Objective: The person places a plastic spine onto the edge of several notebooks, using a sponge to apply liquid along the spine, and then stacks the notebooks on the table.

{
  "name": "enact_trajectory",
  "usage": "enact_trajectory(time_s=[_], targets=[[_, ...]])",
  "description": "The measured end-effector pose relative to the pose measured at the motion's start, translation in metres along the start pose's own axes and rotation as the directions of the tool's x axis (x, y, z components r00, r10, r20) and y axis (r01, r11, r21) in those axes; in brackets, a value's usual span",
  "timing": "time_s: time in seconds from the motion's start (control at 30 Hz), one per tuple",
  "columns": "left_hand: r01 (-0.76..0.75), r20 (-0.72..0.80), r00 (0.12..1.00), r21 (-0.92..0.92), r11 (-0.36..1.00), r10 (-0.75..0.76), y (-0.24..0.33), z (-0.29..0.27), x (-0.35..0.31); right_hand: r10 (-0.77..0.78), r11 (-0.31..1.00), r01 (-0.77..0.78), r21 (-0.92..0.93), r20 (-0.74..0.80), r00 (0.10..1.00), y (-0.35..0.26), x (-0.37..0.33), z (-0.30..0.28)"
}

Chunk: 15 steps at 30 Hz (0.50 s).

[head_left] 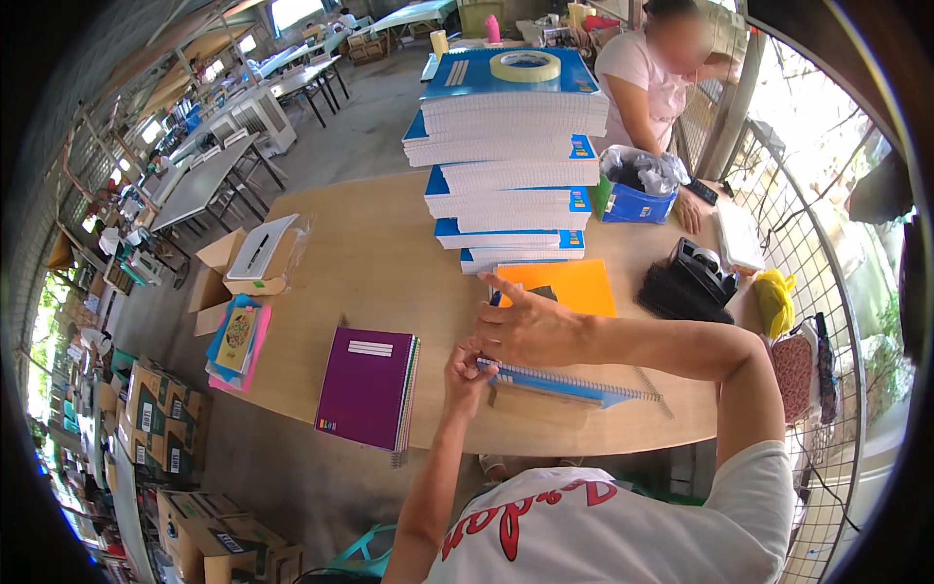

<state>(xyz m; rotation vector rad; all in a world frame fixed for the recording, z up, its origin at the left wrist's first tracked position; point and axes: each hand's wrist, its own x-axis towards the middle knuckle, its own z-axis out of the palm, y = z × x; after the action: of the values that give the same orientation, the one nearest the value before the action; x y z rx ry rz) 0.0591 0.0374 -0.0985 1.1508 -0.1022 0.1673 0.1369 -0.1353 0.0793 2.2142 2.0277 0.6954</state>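
A blue spiral notebook lies in front of me, its wire coil along the upper edge. At the coil's left end, my left hand is closed, fingertips pinching the notebook's corner. My right hand reaches across from the right, just above that corner. Its index finger points forward while the other fingers curl. A small dark blue object shows between its fingers; its kind is hidden. Left of my hands lies a small stack of spiral notebooks with a purple cover on top.
Beyond my hands rises a tall stack of blue notebooks, topped by a tape roll. An orange sheet, a tape dispenser and a blue box stand rightward. A co-worker sits behind. An open carton is left.
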Motion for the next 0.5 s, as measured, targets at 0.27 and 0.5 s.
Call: enact_trajectory(time_s=[0.27,0.5], targets=[[0.043,-0.036,0.998,-0.038,0.998,-0.044,0.008,0.009,0.005,-0.199,0.974,0.205,-0.096,0.075,0.977,0.002,0.009,0.005],[-0.025,-0.182,0.983,0.033,0.999,0.031,-0.003,0.010,0.000,0.445,0.625,-0.726,0.286,0.634,0.633,-0.010,-0.014,0.019]])
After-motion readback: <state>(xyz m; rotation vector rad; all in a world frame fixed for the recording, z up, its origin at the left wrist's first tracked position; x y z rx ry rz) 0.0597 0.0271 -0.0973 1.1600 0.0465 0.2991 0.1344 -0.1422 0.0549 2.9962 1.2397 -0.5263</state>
